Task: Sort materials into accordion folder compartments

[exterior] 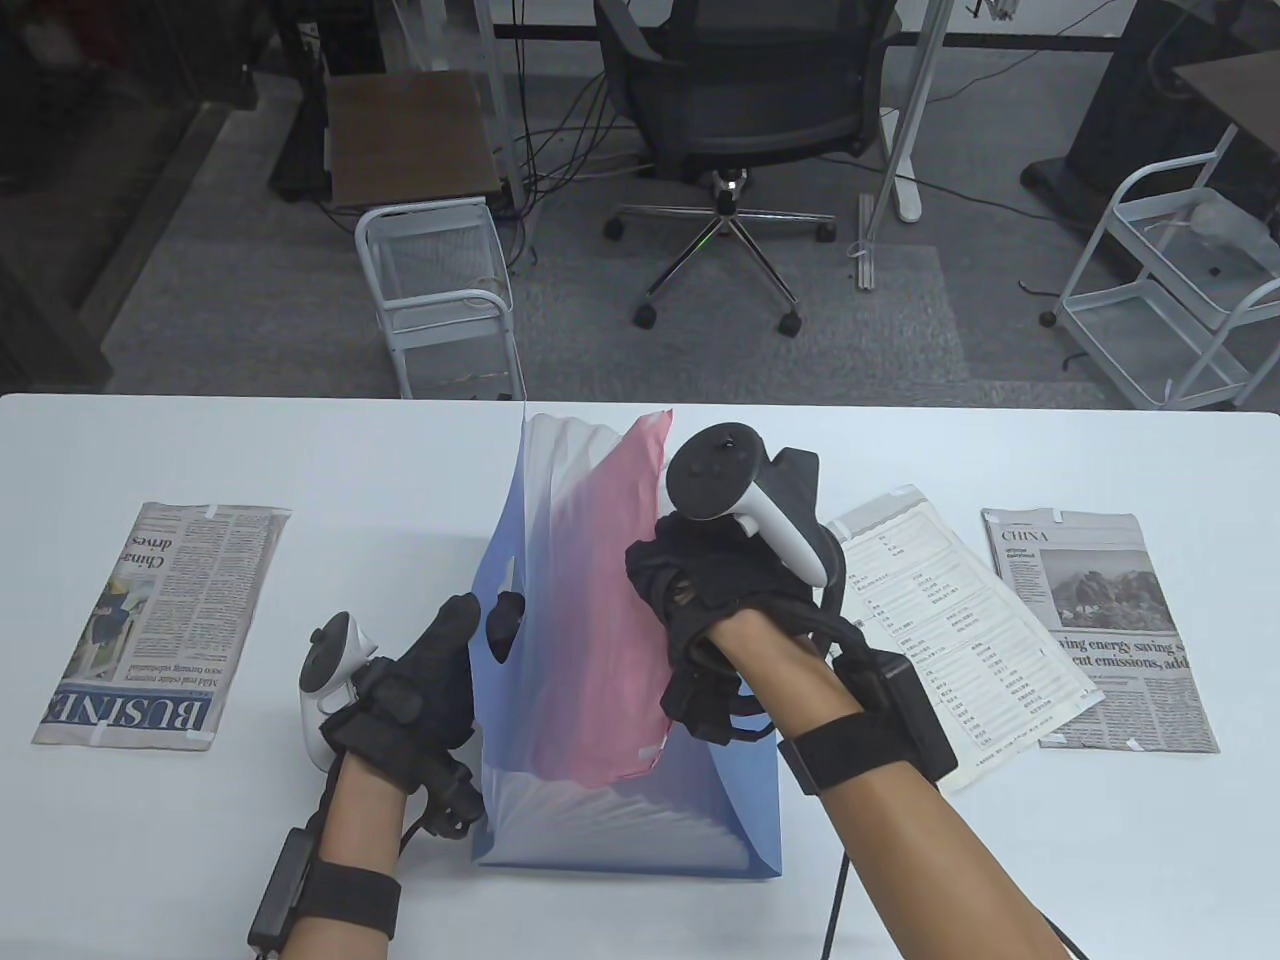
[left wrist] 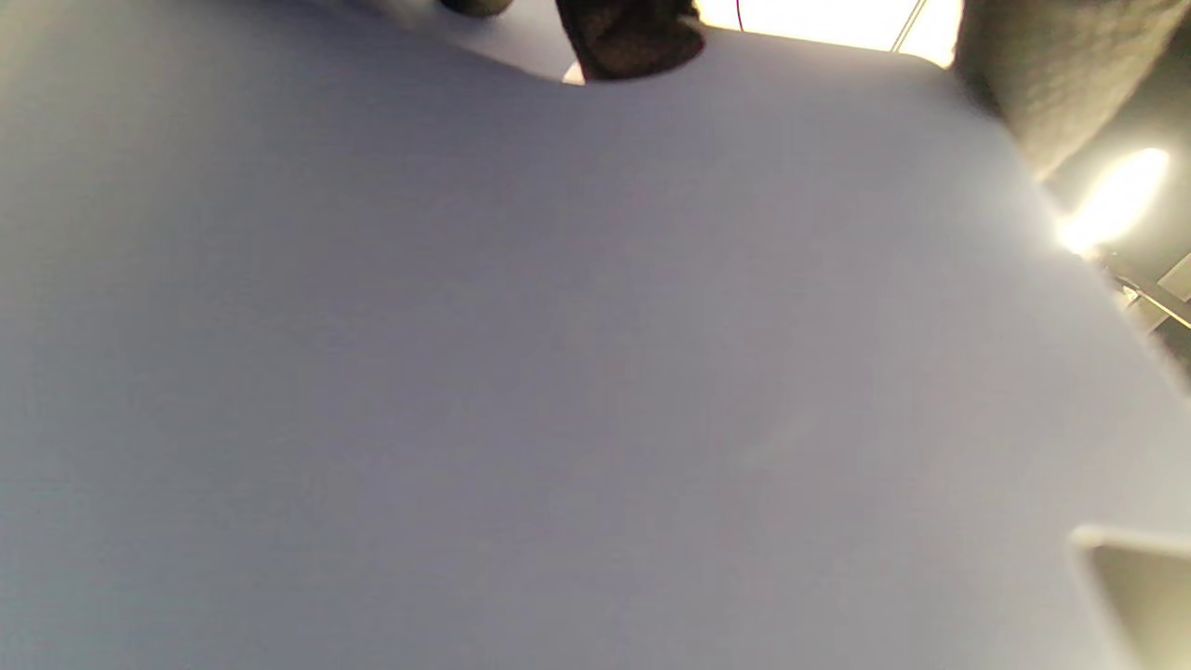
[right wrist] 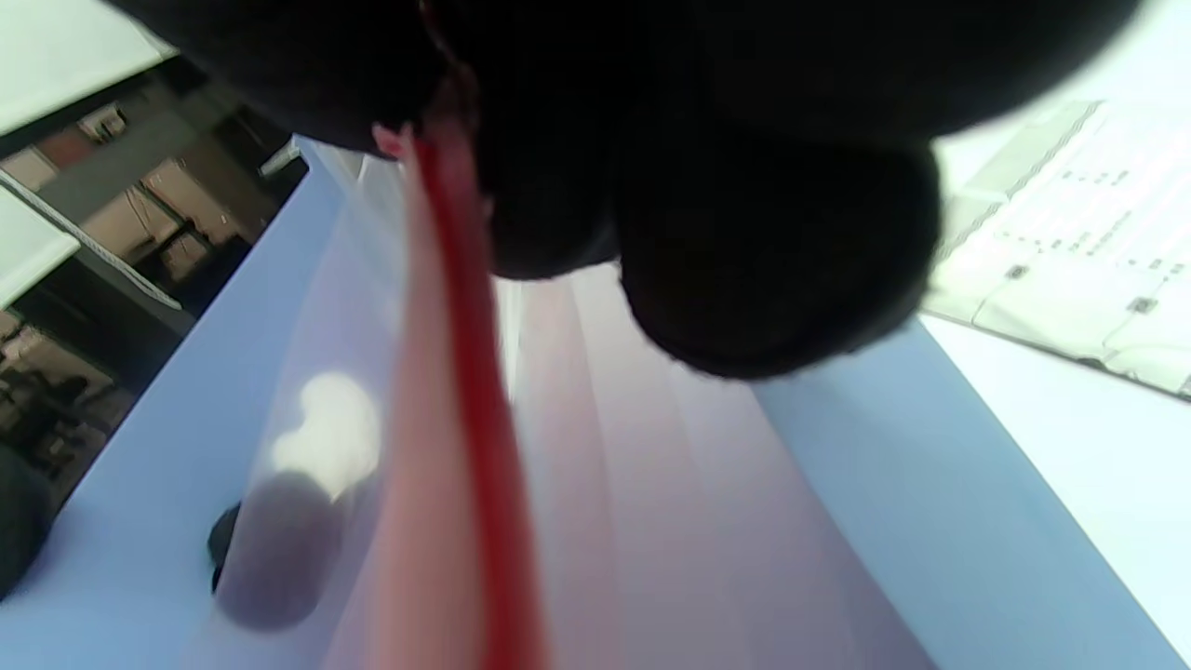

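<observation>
Presently you are mid-insertion; your right hand [exterior: 720, 590] pinches the pink sheet [exterior: 600, 620] by its upper edge, partly sunk into the blue accordion folder [exterior: 740, 800] standing mid-table; your left hand [exterior: 420, 670] grips its left wall, fingers through the cutout; next, lower the sheet fully and release.

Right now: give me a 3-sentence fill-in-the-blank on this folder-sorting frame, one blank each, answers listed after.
1. The right hand grips a ____ sheet that stands in the blue accordion folder.
2. The left hand holds the folder's ____ wall, a fingertip showing through its handle cutout.
3. The white printed form partly overlaps the ____ on the table's right side.

Missing words: pink; left; newspaper
</observation>
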Tool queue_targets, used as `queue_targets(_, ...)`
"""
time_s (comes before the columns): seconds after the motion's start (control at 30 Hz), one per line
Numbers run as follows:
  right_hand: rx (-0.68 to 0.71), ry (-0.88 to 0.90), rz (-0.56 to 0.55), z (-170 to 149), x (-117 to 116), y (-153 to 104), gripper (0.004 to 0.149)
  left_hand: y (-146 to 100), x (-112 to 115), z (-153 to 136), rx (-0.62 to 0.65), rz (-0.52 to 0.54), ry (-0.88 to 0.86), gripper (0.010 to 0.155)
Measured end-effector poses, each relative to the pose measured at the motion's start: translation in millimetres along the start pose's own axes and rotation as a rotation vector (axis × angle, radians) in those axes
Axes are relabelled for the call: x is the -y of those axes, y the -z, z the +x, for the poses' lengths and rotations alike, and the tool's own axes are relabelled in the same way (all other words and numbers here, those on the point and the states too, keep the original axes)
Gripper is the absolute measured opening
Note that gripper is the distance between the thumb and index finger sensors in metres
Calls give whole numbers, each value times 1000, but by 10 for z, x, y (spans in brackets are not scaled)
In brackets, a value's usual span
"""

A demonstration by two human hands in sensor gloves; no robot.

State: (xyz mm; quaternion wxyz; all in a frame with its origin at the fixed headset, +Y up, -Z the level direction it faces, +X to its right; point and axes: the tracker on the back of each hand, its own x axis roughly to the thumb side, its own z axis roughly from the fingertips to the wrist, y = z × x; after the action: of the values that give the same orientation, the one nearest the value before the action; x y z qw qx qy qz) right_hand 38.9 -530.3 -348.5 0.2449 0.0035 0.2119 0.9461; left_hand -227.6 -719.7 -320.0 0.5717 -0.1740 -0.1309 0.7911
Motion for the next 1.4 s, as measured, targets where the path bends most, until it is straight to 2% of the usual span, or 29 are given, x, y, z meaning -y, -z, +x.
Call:
queue_targets(0.07, -9, 26, 57, 26, -33, 46, 42, 1, 2, -1, 0, 3, -1, 81)
queue_targets(0.3, -47, 76, 123, 75, -117, 165, 44, 1, 9, -6, 2, 11, -4, 81)
queue_targets(0.53, -38, 9, -21, 150, -179, 183, 46, 0, 21, -9, 2, 19, -5, 81)
queue_targets(0.73, -17, -54, -79, 214, -295, 191, 43, 2, 31, -14, 4, 33, -2, 81)
queue_targets(1.4, -17, -100, -76, 280, -478, 277, 40, 7, 77, -28, 5, 44, 9, 81)
